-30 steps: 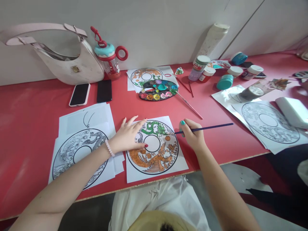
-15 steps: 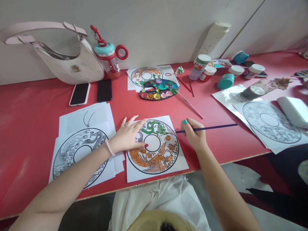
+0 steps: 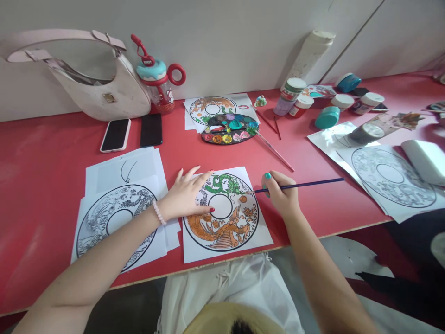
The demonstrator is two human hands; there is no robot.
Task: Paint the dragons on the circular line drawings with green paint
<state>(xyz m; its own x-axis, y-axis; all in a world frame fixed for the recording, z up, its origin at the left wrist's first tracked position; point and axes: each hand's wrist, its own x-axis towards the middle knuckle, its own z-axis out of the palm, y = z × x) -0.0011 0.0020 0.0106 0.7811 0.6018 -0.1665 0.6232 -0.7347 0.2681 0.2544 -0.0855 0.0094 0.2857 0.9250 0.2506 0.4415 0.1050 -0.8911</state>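
My left hand (image 3: 187, 195) lies flat with fingers spread over the left side of a sheet of paper (image 3: 259, 232). Printed on that sheet is a ring design, with a green dragon at the top and an orange phoenix at the bottom. In my right hand (image 3: 281, 192) is a thin dark-blue paintbrush (image 3: 313, 184), pinched near its tip end. The bristles reach the sheet by the dragon's head, above a small orange ball. Whether they touch the paper I cannot tell. Beyond the sheet sits a paint palette (image 3: 217, 138) with several colours.
A second brush (image 3: 278, 153) leans on the palette. Uncoloured printed sheets (image 3: 85, 222) lie to the left, below two phones (image 3: 116, 135). A white handbag (image 3: 104, 99) and a cup (image 3: 162, 90) stand against the wall. Several paint jars (image 3: 327, 117) and more sheets (image 3: 392, 178) are to the right.
Hands, brush and sheet keep almost the same positions. The whole view has shifted very slightly.
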